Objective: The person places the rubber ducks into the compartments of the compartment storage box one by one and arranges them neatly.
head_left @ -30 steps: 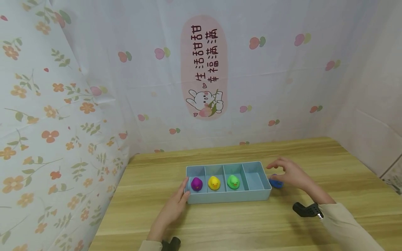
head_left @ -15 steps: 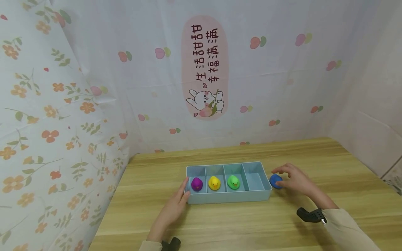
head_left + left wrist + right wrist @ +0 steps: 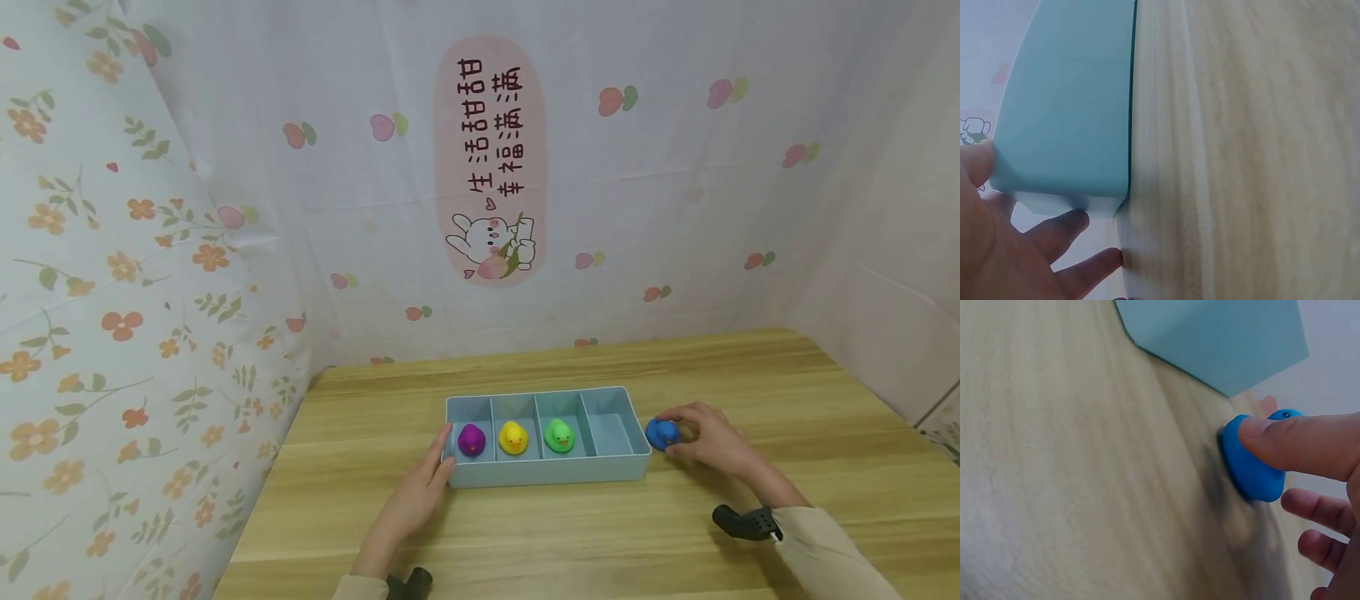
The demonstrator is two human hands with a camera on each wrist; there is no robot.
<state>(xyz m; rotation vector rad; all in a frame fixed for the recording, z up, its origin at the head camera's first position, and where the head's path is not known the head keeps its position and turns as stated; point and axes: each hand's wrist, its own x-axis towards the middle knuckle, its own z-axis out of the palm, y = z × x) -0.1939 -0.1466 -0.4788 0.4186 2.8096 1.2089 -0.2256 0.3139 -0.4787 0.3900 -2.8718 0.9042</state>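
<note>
A light-blue box (image 3: 547, 473) with a row of compartments stands on the table. Inside, in separate compartments, sit a purple toy duck (image 3: 471, 440), a yellow toy duck (image 3: 513, 437) and a green toy duck (image 3: 559, 435); the rightmost compartment holds nothing. My left hand (image 3: 411, 498) rests against the box's left end, its thumb at the rim corner and fingertips along the end wall (image 3: 1072, 203). Just right of the box, my right hand (image 3: 712, 442) pinches a blue toy duck (image 3: 663, 433) between thumb (image 3: 1297, 440) and index finger. The duck is down at the tabletop.
The wooden table (image 3: 547, 542) extends around the box on all sides. Behind it hangs a printed cloth (image 3: 660, 208), with a flowered cloth (image 3: 135, 333) on the left. Black wrist-camera mounts (image 3: 746, 523) sit on both wrists.
My right hand has come down over the blue duck and closed thumb and finger on it. The duck now stands upright, its face showing. The left hand and the box have stayed put.
</note>
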